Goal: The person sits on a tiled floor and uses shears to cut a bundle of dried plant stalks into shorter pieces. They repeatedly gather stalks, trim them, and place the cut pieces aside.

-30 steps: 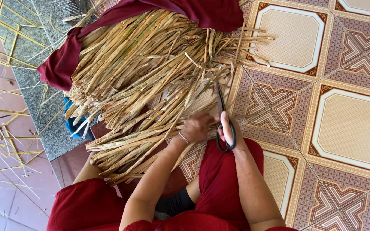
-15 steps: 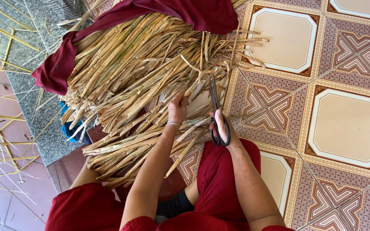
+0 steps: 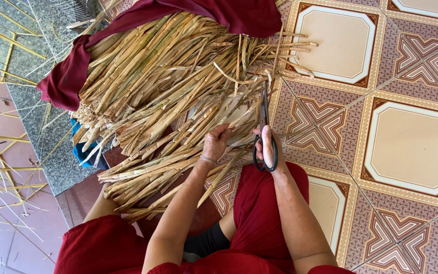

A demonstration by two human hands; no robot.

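A big heap of dried straw-coloured reed strips [image 3: 168, 86] lies on the floor in front of me, partly wrapped by a dark red cloth [image 3: 214, 12]. My left hand [image 3: 216, 143] grips a strip at the near edge of the heap. My right hand [image 3: 267, 147] holds black scissors [image 3: 264, 127], blades pointing away into the strip ends. Both forearms reach out over my red-clad legs.
Patterned floor tiles [image 3: 411, 142] spread to the right. A grey speckled stone slab [image 3: 51, 147] lies at the left with thin yellow sticks [image 3: 1, 76] scattered over it. A blue object [image 3: 79, 149] peeks from under the heap.
My left hand reached up into the heap, then came back down to the near strips. The scissors stayed in my right hand, shifting slightly.
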